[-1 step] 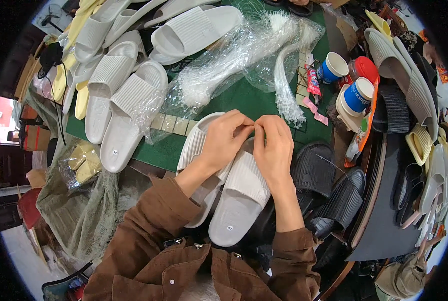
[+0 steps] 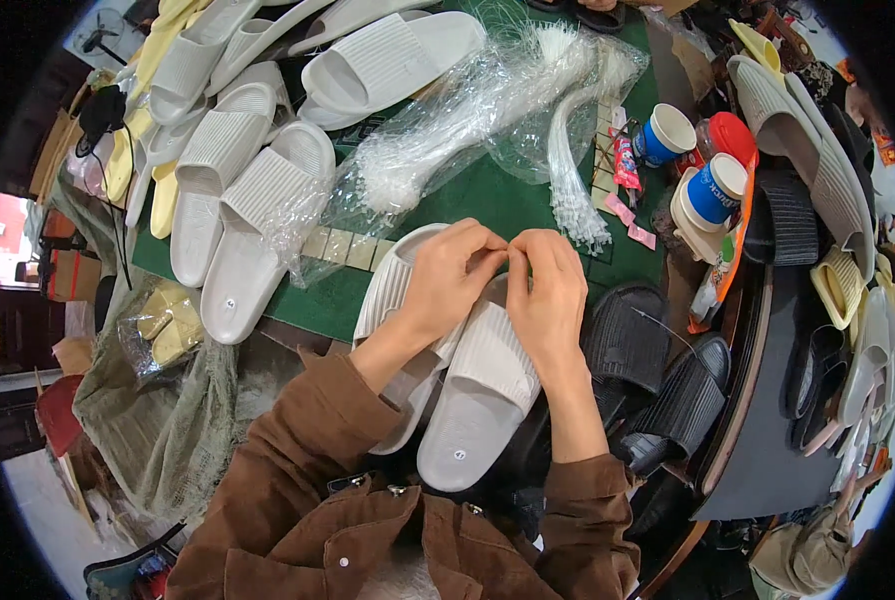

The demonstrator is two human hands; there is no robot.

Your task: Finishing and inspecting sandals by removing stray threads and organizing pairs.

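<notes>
The left hand (image 2: pixel 452 285) and right hand (image 2: pixel 549 300) meet, fingertips pinched, any hold unclear, over 2 grey slippers (image 2: pixel 485 375) at the near edge of the table (image 2: pixel 487 190). 2 black slippers (image 2: pixel 627 340) lie by its near right corner, 2 cups (image 2: pixel 715 190) by its right edge.

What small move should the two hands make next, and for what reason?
Perhaps a short, gentle pull apart, both pinches kept closed: the left hand and right hand meet at their fingertips over the far end of the gray slippers, as if working something thin, though anything between them is too small to see.
</notes>
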